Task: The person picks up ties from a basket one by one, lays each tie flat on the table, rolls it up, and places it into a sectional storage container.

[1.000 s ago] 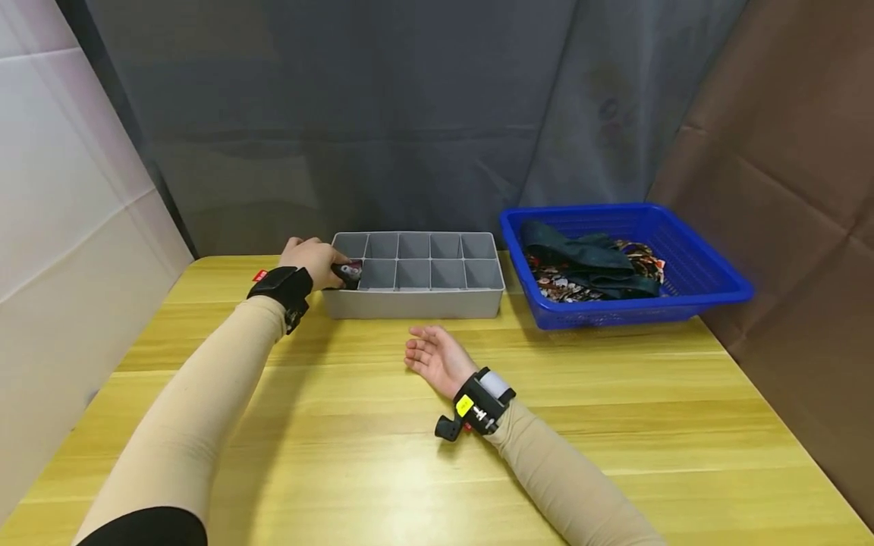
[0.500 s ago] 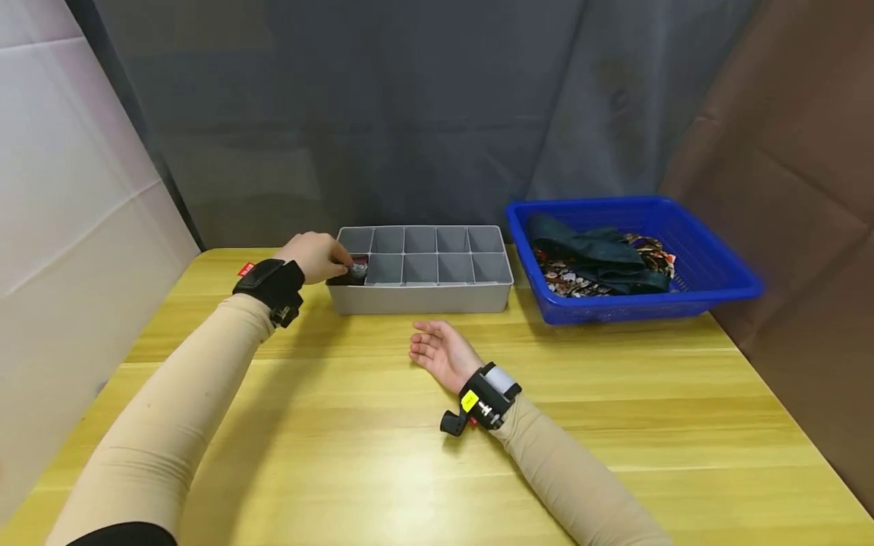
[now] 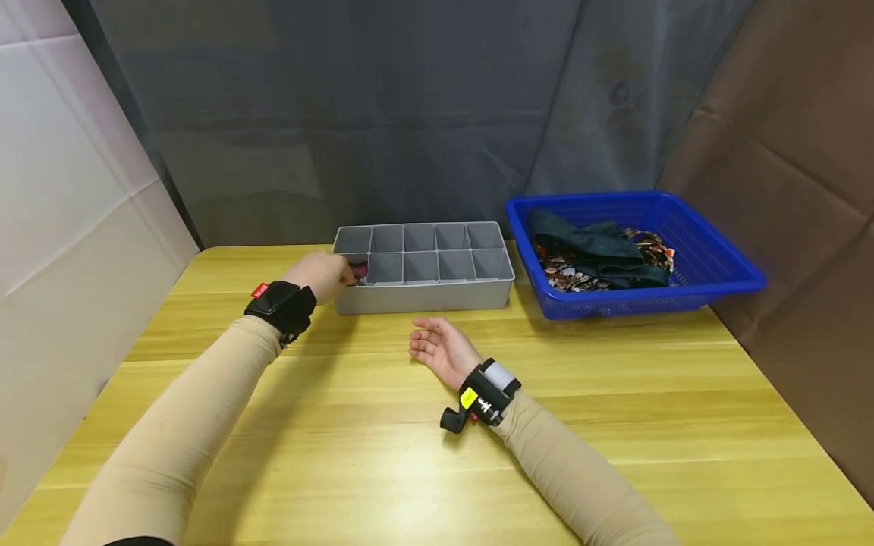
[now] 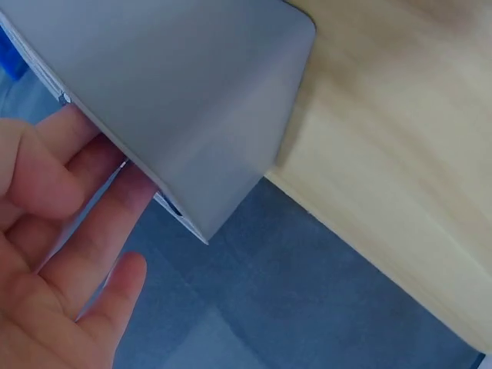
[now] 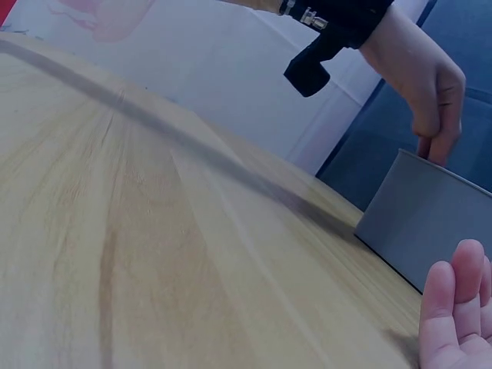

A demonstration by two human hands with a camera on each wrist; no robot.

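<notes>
the left hand (image 3: 321, 274) reaches over the left end of the grey divided tray (image 3: 423, 267), its fingers (image 4: 92, 154) fairly straight against the tray's rim beside a small dark and red roll (image 3: 357, 270) sitting in the front left compartment; whether they touch the roll cannot be told. the right hand (image 3: 442, 351) rests palm up on the yellow wooden desk (image 3: 382, 440), fingers loosely spread and holding nothing, just in front of the tray. a blue basket (image 3: 710, 265) with dark and patterned cloth (image 3: 601, 256) stands just right of the tray.
</notes>
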